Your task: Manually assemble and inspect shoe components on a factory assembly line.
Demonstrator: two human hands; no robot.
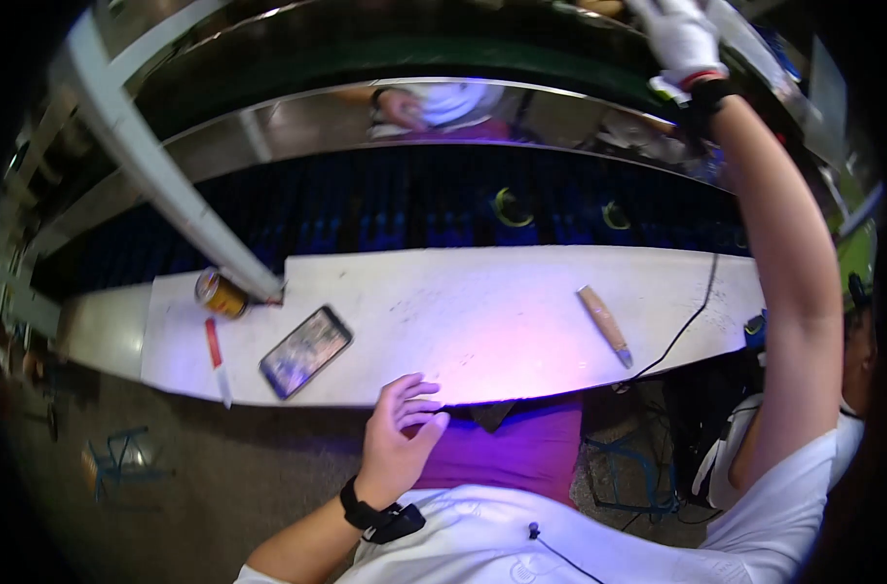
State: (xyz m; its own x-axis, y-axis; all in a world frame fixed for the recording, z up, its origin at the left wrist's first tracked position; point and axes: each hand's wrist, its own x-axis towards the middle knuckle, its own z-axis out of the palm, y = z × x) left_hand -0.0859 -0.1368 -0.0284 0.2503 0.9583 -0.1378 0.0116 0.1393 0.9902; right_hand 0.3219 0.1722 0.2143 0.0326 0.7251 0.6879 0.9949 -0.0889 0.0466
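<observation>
My left hand (401, 433) is bare, its fingers loosely bent and apart, with nothing in it. It hovers at the near edge of the white worktop (443, 292), close to a phone (307, 352) lying at a slant. My right hand (679, 41), in a white glove, stretches far out to the upper right, beyond the dark conveyor. The picture's top edge and blur hide its fingertips, so a grip cannot be made out. A tool with a wooden handle (605, 326) lies on the right part of the worktop. At the left is a red-handled knife (215, 352).
A yellowish can (220, 294) stands by a pale metal post (176, 180). A black cord (699, 313) crosses the worktop's right end. Yellow-green rings (512, 207) sit on the dark conveyor (366, 209). Another person's hand (401, 109) shows across the line; someone sits at right.
</observation>
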